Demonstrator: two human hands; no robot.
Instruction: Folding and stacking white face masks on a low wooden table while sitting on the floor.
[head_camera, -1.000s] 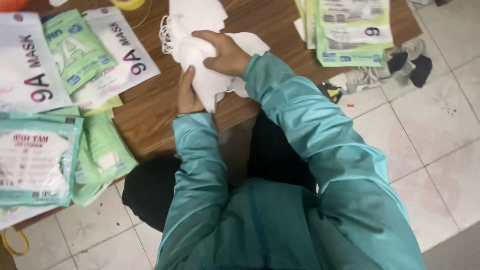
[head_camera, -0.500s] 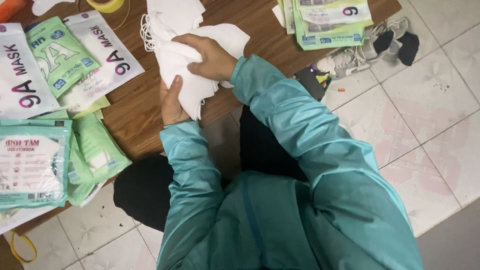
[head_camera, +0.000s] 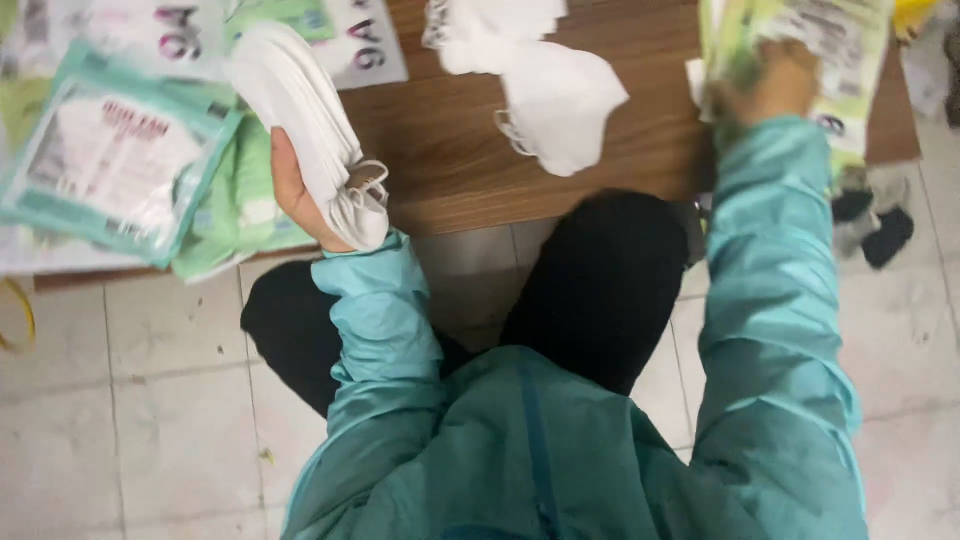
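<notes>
My left hand grips a stack of white face masks upright over the table's near left edge, ear loops dangling by my wrist. My right hand is stretched to the far right and lies on a pile of green and white mask packets; it is blurred, so I cannot tell whether its fingers close on a packet. Between the hands, loose white masks lie on the brown wooden table.
Teal and green mask packets overlap at the table's left end, with white printed packets behind them. Dark socks or cloth lie on the tiled floor at the right. My black-trousered knees sit below the table edge.
My hands have parted: the left carried the mask stack leftward, the right left the masks and reached to the packet pile at the right. The view shifted closer.
</notes>
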